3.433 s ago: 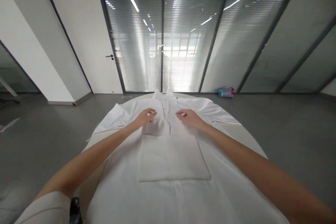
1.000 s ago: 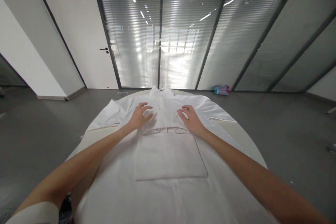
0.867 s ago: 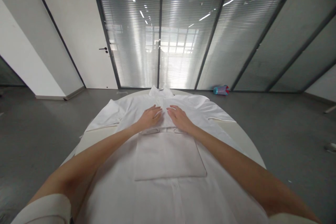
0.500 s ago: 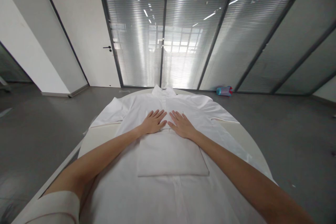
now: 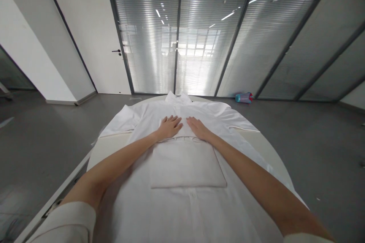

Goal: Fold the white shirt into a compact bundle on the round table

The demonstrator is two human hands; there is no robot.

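Observation:
A white short-sleeved shirt (image 5: 148, 212) lies spread out, its collar at the far end and its sleeves out to both sides. On its middle rests a flat, folded white cloth piece (image 5: 188, 165); I cannot tell what garment it is. My left hand (image 5: 170, 127) presses flat near the far part of that piece, palm down, fingers stretched out. Beside it, a small gap away, my right hand (image 5: 199, 128) also lies palm down with straight fingers held fairly close together. Neither hand grips anything. A crease runs across the folded piece just below both hands.
Under the shirt is a pale table (image 5: 110, 151) with a rounded far edge. A blue and red object (image 5: 243, 98) sits on the grey floor by the glass wall. Left of the glass stands a white door (image 5: 91, 45).
Both hands have slid slightly away from me over the cloth. The right fingers have come closer together, and the crease below the hands shows more.

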